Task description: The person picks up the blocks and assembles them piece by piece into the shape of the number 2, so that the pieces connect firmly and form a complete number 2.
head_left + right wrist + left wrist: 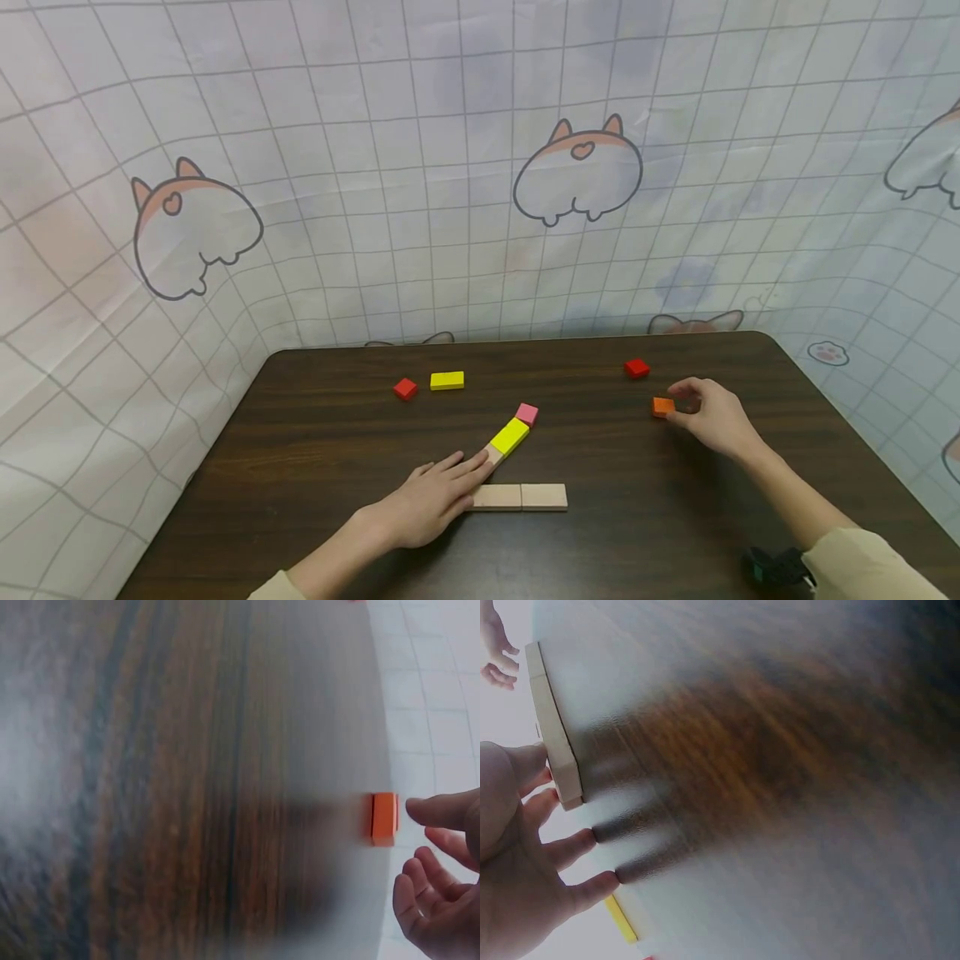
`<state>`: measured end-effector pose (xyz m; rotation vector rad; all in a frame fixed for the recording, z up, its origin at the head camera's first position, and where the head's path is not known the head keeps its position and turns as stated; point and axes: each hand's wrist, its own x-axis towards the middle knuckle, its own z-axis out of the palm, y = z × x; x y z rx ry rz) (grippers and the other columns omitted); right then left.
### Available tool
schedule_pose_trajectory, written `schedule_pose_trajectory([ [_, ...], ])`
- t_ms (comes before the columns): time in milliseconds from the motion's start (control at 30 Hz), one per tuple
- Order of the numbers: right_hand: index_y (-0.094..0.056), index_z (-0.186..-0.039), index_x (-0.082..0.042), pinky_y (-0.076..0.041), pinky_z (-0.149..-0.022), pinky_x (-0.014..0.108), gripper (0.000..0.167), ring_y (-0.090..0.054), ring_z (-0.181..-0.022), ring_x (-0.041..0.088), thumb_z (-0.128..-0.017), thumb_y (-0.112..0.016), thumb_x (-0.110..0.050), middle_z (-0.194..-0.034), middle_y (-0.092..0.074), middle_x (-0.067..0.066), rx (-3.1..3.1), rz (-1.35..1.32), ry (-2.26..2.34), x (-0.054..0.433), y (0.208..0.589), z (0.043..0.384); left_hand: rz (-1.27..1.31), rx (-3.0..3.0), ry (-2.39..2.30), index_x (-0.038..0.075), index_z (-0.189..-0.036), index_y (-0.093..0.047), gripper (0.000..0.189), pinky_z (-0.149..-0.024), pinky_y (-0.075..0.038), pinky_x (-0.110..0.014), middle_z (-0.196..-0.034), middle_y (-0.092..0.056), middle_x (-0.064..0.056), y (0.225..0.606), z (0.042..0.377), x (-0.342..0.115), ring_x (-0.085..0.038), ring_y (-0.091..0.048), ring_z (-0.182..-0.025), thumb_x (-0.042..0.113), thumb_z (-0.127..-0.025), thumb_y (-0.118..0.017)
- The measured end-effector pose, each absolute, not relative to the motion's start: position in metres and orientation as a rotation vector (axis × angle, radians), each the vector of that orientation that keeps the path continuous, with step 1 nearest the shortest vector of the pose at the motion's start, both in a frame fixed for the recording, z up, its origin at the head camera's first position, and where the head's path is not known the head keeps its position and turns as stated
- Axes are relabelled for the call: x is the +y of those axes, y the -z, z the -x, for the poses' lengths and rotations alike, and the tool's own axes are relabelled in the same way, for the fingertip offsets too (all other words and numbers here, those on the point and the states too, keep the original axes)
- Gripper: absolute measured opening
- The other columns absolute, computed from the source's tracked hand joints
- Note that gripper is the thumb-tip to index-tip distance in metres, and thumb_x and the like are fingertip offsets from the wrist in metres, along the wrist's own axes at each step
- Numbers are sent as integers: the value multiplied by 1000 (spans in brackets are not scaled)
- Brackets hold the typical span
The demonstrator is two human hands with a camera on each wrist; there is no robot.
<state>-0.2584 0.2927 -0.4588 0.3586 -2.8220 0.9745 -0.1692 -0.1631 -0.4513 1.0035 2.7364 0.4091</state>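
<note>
In the head view my left hand [427, 504] lies palm down, fingers spread, over the left ends of two lines of blocks. One line has a pale wooden block [492, 455] under the fingertips, then a yellow block [510, 437] and a pink block [527, 414], slanting up to the right. The other is a level row of plain wooden blocks [543, 497], also seen beside the fingers in the left wrist view. At the right, my right hand [708, 414] has thumb and forefinger apart, right at an orange block [663, 407]; the right wrist view shows a gap before the block [384, 819].
Toward the back left of the dark wooden table [315, 467] lie a red block [406, 388] and a yellow block [447, 381]. Another red block [637, 368] sits behind the orange one. A black object [776, 567] is by the right sleeve. A patterned curtain [465, 275] hangs behind.
</note>
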Motion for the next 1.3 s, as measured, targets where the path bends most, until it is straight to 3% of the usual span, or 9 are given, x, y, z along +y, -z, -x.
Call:
schedule_pose_trajectory([
  [467,-65,-124,4,-49,-74,46,40,-60,-96,34,-90,-80,-13,-121,-65,25,-2902,-329,-1017,304,465,265,-1001,2716,-433,22,-164,-30,58,-107,-33,-69,-167,-28,0,451,170,-161,-38,-32,-149,27,-110,-50],
  [800,-70,-121,1,-47,-72,41,34,-59,-91,29,-90,-79,-10,-113,-67,20,-2908,-359,-1012,301,472,274,-1007,2725,-426,21,-164,-31,57,-107,-33,-68,-166,-30,-1,453,173,-163,-37,-32,-149,28,-110,-50],
  [1067,-70,-119,2,-41,-66,38,31,-52,-80,26,-90,-77,-8,-96,-64,13,-2914,-349,-998,299,475,275,-997,2720,-436,20,-163,-33,57,-107,-33,-68,-166,-31,-1,452,171,-164,-38,-33,-148,27,-110,-51],
  [1300,-70,-118,3,-41,-66,38,29,-51,-79,24,-91,-76,-7,-97,-64,12,-2916,-364,-992,296,474,274,-1003,2717,-438,20,-163,-32,57,-107,-33,-68,-166,-30,-1,452,170,-163,-38,-32,-149,27,-110,-51],
])
